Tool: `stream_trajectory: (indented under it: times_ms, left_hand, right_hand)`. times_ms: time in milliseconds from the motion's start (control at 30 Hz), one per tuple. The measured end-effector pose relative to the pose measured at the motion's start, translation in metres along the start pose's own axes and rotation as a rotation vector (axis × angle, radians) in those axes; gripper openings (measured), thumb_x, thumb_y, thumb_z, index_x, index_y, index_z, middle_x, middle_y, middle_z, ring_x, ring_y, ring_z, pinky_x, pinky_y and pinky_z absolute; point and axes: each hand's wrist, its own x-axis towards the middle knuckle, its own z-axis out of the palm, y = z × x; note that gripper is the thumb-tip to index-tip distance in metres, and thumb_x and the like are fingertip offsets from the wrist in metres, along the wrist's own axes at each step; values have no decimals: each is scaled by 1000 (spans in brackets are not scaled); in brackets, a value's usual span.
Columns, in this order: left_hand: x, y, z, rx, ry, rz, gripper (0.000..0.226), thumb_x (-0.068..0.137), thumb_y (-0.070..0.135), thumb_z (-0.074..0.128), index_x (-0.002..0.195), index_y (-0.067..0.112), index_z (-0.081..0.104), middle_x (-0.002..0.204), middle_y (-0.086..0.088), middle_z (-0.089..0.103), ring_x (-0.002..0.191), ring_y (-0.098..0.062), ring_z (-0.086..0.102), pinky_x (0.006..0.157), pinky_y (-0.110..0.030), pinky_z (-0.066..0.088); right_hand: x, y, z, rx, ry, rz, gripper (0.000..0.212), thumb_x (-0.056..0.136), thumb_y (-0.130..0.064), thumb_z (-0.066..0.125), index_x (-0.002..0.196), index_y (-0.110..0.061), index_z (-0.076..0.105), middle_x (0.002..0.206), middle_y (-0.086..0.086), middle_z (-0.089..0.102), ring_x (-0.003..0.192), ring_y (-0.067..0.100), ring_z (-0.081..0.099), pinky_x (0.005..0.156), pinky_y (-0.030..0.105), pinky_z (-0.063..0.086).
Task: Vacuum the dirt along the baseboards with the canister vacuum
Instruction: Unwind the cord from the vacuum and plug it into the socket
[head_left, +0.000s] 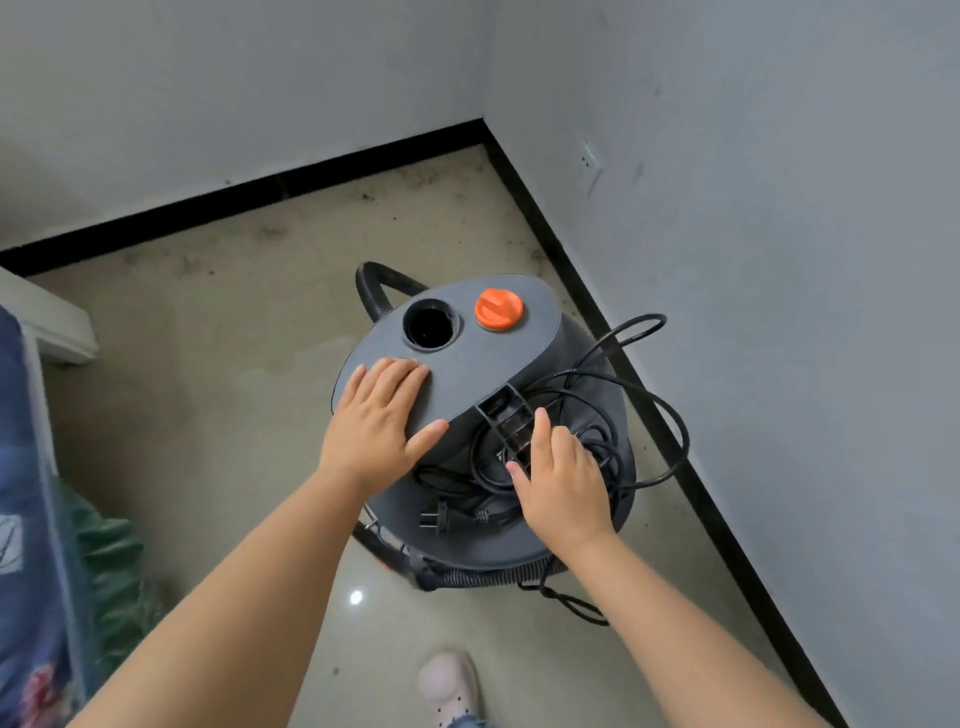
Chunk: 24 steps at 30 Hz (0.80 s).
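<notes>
Now left hand (375, 415) flat on vacuum (483, 364); right hand (558, 475) curled over cord (639, 415).

A home room corner: painted walls (727, 156) with black baseboards (260, 192), a wall socket (591, 163), and patterned bedding (26, 519) beside tiled floor (234, 364).
</notes>
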Motion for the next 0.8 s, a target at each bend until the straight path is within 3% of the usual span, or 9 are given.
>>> stream_trajectory:
  times_ms: [133,233,333,467,633,800]
  left_hand:
    - [54,-31,-4,-103,-66,-38,101,83,75,2,126,0,55,127,-15,54,123,-23,32,109,-50,27]
    - [80,-51,-3,-96,-89,-79,105,81,77,1,129,0,53,129,-16,52,125,-34,42,111,-50,25]
    - [108,-76,-4,-74,-100,-118,104,82,76,1,128,-1,53,128,-17,53,124,-34,40,110,-51,28]
    - [146,-97,-6,-15,-103,-114,95,89,69,7,121,-4,58,120,-19,58,116,-24,33,101,-56,36]
    - [197,-119,-11,31,-64,-117,88,93,64,10,116,-3,61,114,-18,62,112,-24,37,93,-58,41]
    - [229,-131,-9,39,-44,-109,87,93,63,10,115,-2,63,113,-16,63,112,-23,38,93,-57,41]
  right_hand:
    - [63,-4,16,10,-5,-29,58,80,-39,34,119,5,38,76,11,60,60,20,61,51,23,51]
    - [100,-4,31,7,16,-60,58,80,-39,34,120,4,39,75,10,61,59,19,61,49,22,50]
    - [139,-12,46,38,27,-68,58,81,-40,35,121,2,38,75,8,61,59,17,60,48,21,49]
    - [177,-14,60,71,49,-95,68,75,-39,69,121,1,40,74,6,59,57,15,58,47,19,47]
    - [233,-12,72,71,64,-104,58,80,-41,37,120,2,40,72,5,59,56,14,58,47,20,47]
    - [264,-7,83,64,79,-117,58,80,-40,39,120,2,41,78,6,52,57,15,58,49,21,48]
